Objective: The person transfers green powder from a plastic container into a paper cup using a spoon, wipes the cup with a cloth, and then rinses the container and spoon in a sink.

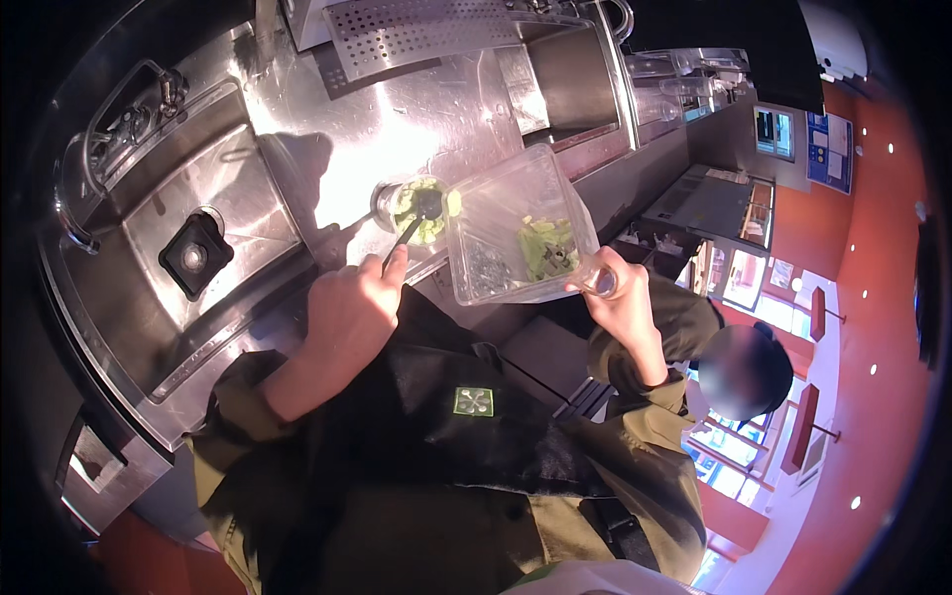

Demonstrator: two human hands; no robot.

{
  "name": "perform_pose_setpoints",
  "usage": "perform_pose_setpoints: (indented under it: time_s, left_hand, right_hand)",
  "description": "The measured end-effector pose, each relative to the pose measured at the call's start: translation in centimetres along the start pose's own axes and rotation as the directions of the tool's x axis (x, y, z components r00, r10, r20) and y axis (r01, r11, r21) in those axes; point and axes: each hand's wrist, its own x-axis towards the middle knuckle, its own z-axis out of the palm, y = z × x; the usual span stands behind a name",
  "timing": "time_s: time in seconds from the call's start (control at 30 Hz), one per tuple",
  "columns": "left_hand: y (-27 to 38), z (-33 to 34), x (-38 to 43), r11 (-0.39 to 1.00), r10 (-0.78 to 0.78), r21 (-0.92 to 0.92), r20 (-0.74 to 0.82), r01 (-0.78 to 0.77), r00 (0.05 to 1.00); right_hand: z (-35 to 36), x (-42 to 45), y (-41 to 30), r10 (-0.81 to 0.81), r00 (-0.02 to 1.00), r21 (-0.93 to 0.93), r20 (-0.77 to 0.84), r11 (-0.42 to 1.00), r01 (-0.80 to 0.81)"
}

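My left hand [353,316] grips the handle of a black utensil [407,234]; its dark head rests among pale green chunks [422,229] in a small round container [384,202] on the steel counter. In my right hand [621,297] is the handle of a clear square blender jar [494,201], tilted with its open mouth towards the small container. Green pieces [544,242] lie deep inside the jar near its blades, and one pale green piece [454,202] shows at its rim. The jar's rim is beside the small container; whether they touch I cannot tell.
A black square lid [195,256] lies in the sink [245,178] at the left, below a faucet [134,123]. Beyond the counter are a perforated steel tray [424,30] and another basin [569,74]. Clear vessels [658,89] stand upper right. A person in a dark cap [770,372] is at the right.
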Motion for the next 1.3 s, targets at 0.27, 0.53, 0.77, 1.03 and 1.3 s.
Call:
perform_pose_setpoints:
  time_s: [0.27,0.53,0.77,1.03,1.3]
  left_hand:
    - [-0.1,0.3,-2.0,0.995,-0.009,0.100,0.127,-0.004,0.992]
    - [0.5,-5.7,-1.1,0.991,-0.034,-0.130,-0.087,0.022,0.996]
    - [4.5,1.6,7.0,0.905,0.370,-0.283,0.153,-0.319,0.916]
    - [3.8,3.7,8.5,0.897,0.387,-0.233,0.007,-0.374,0.922]
    - [4.9,3.3,8.1,0.882,0.408,-0.338,0.195,-0.330,0.892]
  right_hand:
    - [-0.3,0.1,0.1,0.012,1.000,-0.004,0.018,1.000,-0.012]
    - [-0.4,-1.0,1.4,-0.012,0.999,-0.063,-0.036,0.998,0.009]
    - [-0.6,-0.5,-0.4,-0.165,0.985,-0.120,-0.060,0.980,0.157]
    - [-0.5,-0.4,0.3,-0.349,0.937,-0.220,0.007,0.914,0.342]
    - [-0.7,-0.5,0.2,-0.379,0.925,-0.184,0.018,0.909,0.375]
